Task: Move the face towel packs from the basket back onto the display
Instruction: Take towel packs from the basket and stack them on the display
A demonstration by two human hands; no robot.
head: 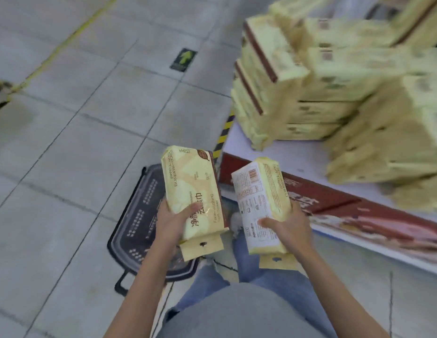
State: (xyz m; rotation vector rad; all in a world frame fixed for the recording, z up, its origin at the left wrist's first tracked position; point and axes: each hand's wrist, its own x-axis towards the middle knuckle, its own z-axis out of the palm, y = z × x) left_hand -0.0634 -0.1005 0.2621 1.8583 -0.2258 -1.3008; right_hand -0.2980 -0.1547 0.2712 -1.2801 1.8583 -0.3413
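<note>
Above floor, mid-frame: two packs held up, one per hand.
Left hand (172,222): clamped on pale yellow plastic face towel pack with brown edge (193,191); thumb across printed front, fingers behind; pack upright, tilted slightly, hang tab at bottom.
Right hand (287,228): clamped on second pale yellow face towel pack showing white label back (260,206); thumb on label side, barcode near top; hang tab hanging below the wrist.
Pack spacing: side by side, apart, not touching.
Basket: dark grey perforated plastic shopping basket (141,215) on floor, directly under left pack; black handle sticking out at lower left; interior mostly hidden by arm and pack, contents cannot tell.
Display: low white platform with red printed front panel (317,191) to the right; right pack near its front edge, not on it.
Stock: blurred stacks of matching yellow packs (322,93) piled on platform, several tiers, upper right.
Platform corner: black-yellow hazard strip (224,135) beside left pack's top.
Floor: grey tiles (78,142), yellow line upper left, dark sticker with green arrow (183,59) further off.
Bottom of frame: blue jeans (259,272), grey top.
</note>
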